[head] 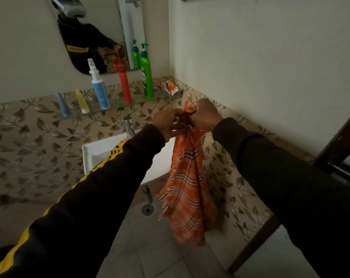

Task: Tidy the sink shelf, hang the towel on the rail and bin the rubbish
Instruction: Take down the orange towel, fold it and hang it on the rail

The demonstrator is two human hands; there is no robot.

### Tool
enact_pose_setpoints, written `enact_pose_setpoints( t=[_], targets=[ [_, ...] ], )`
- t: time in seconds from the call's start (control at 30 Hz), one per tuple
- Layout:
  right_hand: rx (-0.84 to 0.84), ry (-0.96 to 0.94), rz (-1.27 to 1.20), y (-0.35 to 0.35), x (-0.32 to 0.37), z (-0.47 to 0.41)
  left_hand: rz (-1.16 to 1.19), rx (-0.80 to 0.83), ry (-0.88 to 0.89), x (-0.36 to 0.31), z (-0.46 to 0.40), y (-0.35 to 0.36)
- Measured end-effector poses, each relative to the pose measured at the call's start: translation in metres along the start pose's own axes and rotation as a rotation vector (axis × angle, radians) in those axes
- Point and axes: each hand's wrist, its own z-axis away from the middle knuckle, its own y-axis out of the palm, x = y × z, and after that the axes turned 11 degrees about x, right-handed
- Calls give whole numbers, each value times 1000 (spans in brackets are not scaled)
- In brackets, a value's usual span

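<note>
Towel [190,183] hangs bunched from both fists, left hand [168,122] and right hand [205,115] pinching its top, at 3 o'clock of the sink [101,151]. Risk: hung bunched, it may slip off the rail; wrapper [169,87] at 12 o'clock remains unbinned.

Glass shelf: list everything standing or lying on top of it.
On the glass shelf stand a grey-blue tube, yellow tube, white spray bottle, red bottle and green pump bottle. A crumpled wrapper lies at the right end. Nothing looks covered.
</note>
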Motion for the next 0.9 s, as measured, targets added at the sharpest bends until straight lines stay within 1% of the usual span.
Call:
enact_pose_setpoints(
  t=[0.1, 0.2, 0.3, 0.4, 0.5, 0.6, 0.73, 0.9],
  targets=[
    [25, 8, -93, -4, -3, -1, -70, -35, 21, 2, 3, -6],
    [14, 5, -263, -9, -1, -3, -134, -22, 128, 10, 3, -6],
    [12, -4, -427, -14, 4, -6, -261, -73, 236, 20, 4, -8],
    [2, -19, -459, -20, 8, -7, -327, -109, 271, 28, 2, -15],
    [-25, -57, -514, -25, 11, -8, -480, -122, 335, 35, -1, -19],
    [-40, -86, -538, -28, 14, -8, -521, -60, 354, 40, -2, -24],
    [-34, -85, -582, -28, 15, -10, -575, 104, 300, 49, -1, -32],
    [-42, -83, -672, -29, 18, -10, -654, 163, 206, 58, 0, -44]
  ],
)
